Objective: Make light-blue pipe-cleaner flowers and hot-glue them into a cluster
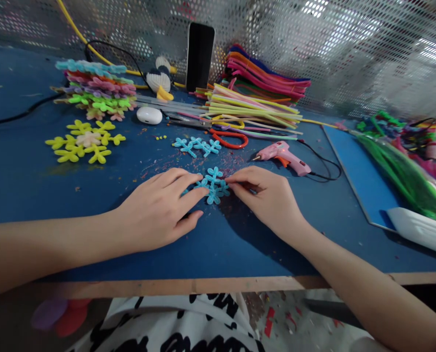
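Note:
A light-blue fuzzy pipe-cleaner snowflake (213, 187) lies on the blue table between my hands. My left hand (163, 208) is spread low over the table, its index and middle fingertips touching the snowflake's left side. At the opposite side, my right hand (267, 195) pinches a right-hand tip of the snowflake between thumb and index finger. Just beyond are more light-blue pipe-cleaner branches (198, 145). A pink hot glue gun (286, 157) rests behind my right hand, nozzle pointing left. To the left sits a yellow pipe-cleaner snowflake (86, 141) with a pale centre.
Stacked coloured snowflakes (95, 90) stand at the back left, near a white earbud case (149, 115). Red-handled scissors (230, 139) lie before bundled pipe cleaners (254, 107). A phone (200, 57) leans against the perforated metal screen. A blue board (364, 171) and green bag (404, 171) occupy the right.

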